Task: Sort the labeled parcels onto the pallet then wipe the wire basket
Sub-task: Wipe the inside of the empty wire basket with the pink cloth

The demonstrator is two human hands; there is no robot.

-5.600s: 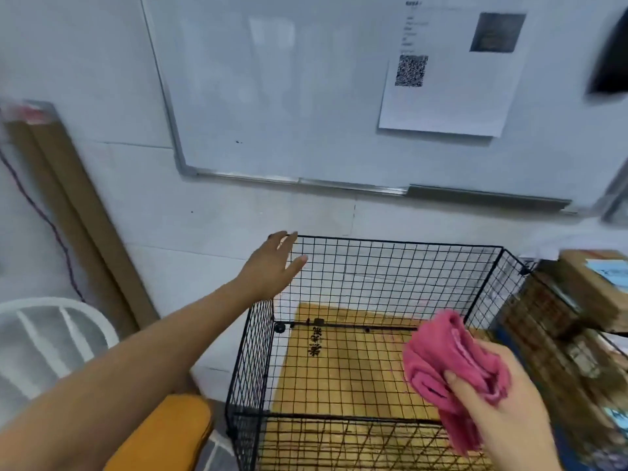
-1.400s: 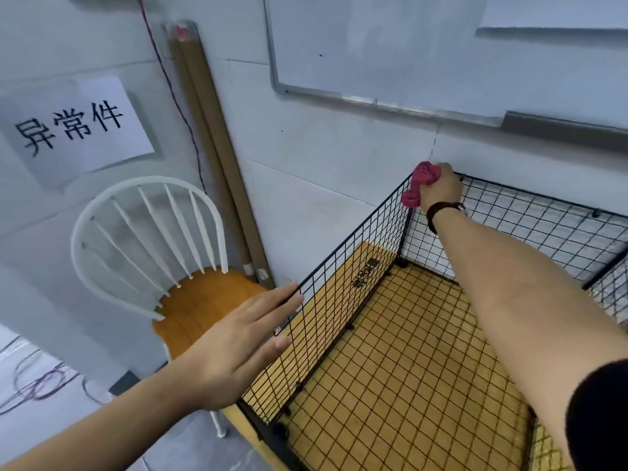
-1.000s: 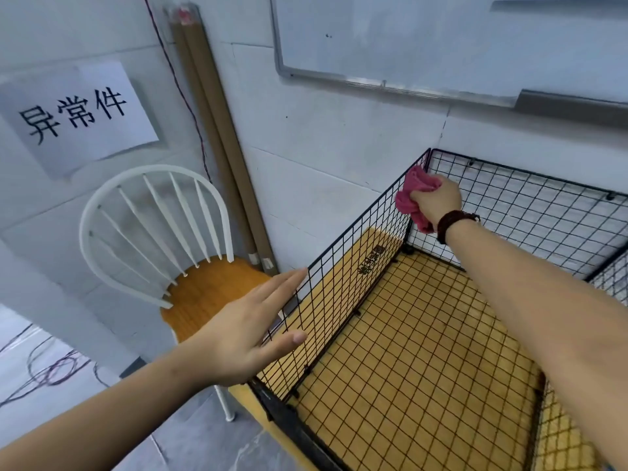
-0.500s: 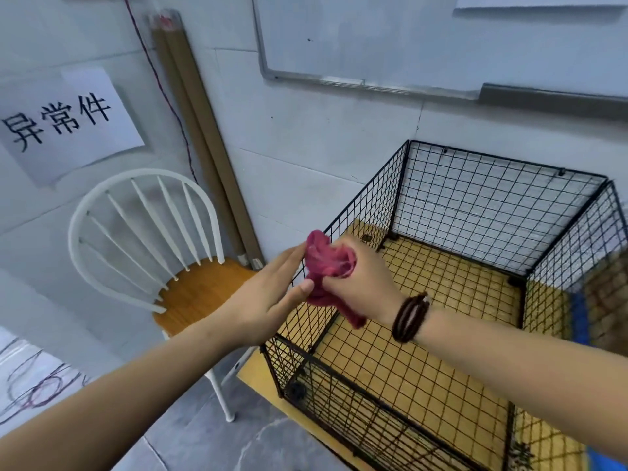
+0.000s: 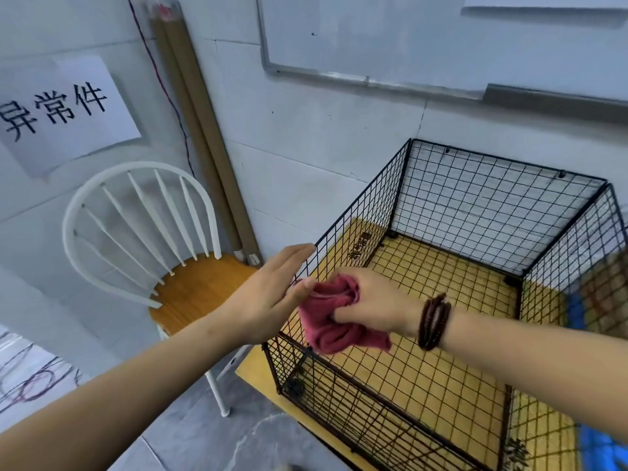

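A black wire basket [image 5: 482,198] stands on a yellow board against the wall, with nothing inside it. My right hand [image 5: 377,307] grips a crumpled pink cloth [image 5: 333,321] against the inner side of the basket's left wall, close to its near corner. My left hand [image 5: 272,297] lies flat with fingers straight against the outer side of that same wall, its thumb touching the cloth at the rim. Brown parcels [image 5: 608,294] show blurred through the right mesh wall.
A white spindle-back chair [image 5: 142,239] with an orange seat stands left of the basket. Two long cardboard tubes [image 5: 197,130] lean on the wall behind it. A paper sign [image 5: 64,110] and a whiteboard [image 5: 407,39] hang on the wall. Cables [image 5: 30,379] lie at far left.
My right hand has drawn the cloth from the far left corner along the left wall's rim to the near corner. My left hand stayed flat against the wall's outside.
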